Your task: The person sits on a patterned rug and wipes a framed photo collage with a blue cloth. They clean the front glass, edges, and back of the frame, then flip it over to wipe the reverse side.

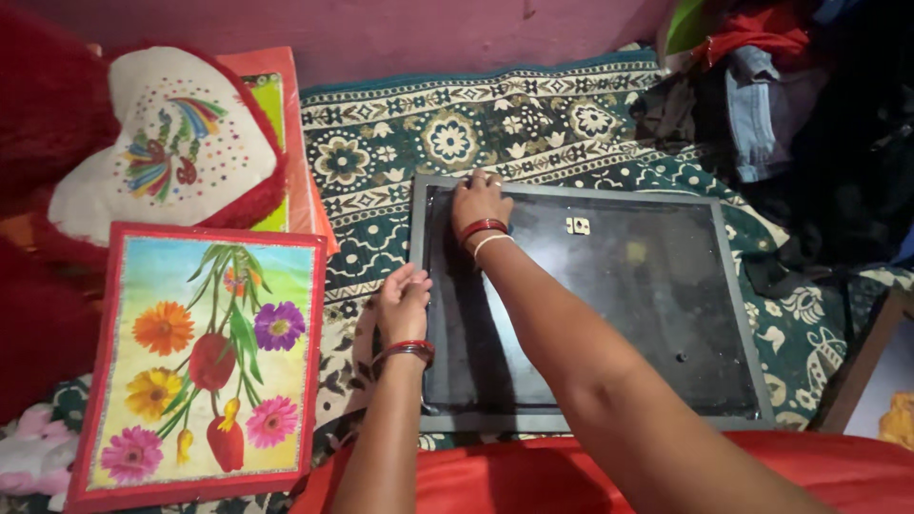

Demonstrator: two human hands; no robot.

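Black picture frame [590, 305], back up, lying on patterned bedspread [381, 152]. Being steadied: left hand [403, 305] fingers pressed together at left edge; right hand [479, 202] fingers spread near top corner. Next move likely calling for firm edge grip.

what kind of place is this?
Probably a home, likely a bedroom: a patterned green bedspread, a heart-shaped embroidered cushion and a heap of clothes. Both hands, left hand and right hand, rest on a dark picture frame lying face down.
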